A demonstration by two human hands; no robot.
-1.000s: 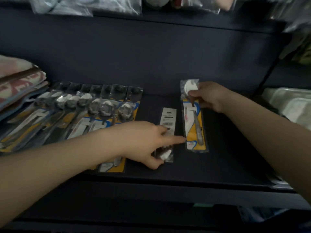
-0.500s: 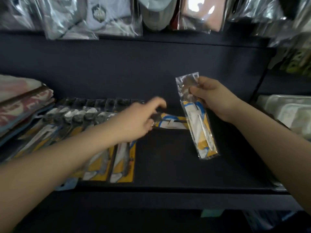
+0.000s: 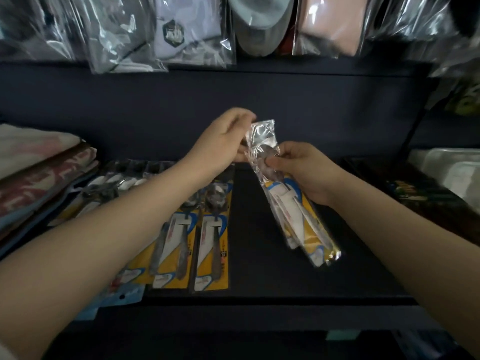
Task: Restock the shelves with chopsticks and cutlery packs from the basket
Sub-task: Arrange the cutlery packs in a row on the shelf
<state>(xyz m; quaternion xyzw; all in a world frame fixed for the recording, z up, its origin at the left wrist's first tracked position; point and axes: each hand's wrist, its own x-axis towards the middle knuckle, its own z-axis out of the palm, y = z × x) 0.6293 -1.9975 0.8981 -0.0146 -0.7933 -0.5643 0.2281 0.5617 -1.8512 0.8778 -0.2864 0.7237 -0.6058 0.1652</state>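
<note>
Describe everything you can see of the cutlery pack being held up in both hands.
The held cutlery pack is a long clear crinkly plastic sleeve over a yellow, white and blue backing card, with metal cutlery inside; which piece is unclear. It is lifted off the dark shelf, tilted with its top towards the back and its bottom end lower right. The right hand grips its upper middle; the left hand pinches the shiny top edge. It looks like two overlapping packs, but blur prevents certainty.
</note>
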